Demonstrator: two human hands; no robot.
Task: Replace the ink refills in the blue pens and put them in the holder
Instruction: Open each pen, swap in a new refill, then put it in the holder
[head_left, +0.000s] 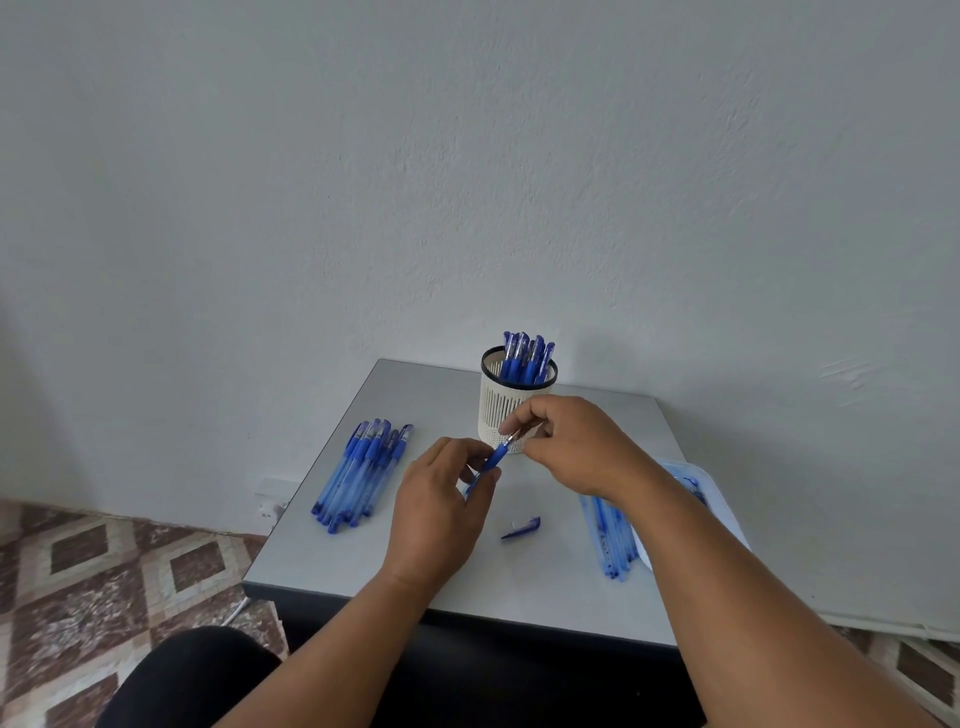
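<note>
Left hand: my left hand (441, 499) curled its fingers round the barrel of one blue pen (493, 460), thumb and forefinger pinching it near the blue grip section.
Right hand: my right hand (566, 447) pinched the metal tip end of that same pen between thumb and forefinger, the other fingers loosely bent behind.
Pen in hand: it lay tilted between both hands, tip end up and toward the right, above the middle of the table (519, 587) and just in front of the holder; most of its barrel was hidden under my left fingers.
Cap: a loose blue cap (521, 527) lay flat on the table, near my left hand and apart from the piles.
Holder: the white slotted holder (506, 410) with a dark rim stood upright near the back edge of the table, by the wall (467, 156), with a cluster of capped blue pens (527, 358) standing in it.
Left pile: a bundle of capped pens (361, 473) lay side by side on the left part of the table.
Right pile: a row of blue refills or pens (613, 535), I could not tell which, lay on the right, partly under my right forearm, beside a clear plastic packet (691, 478).
Floor: patterned tiles (119, 571) showed to the left of the table.
</note>
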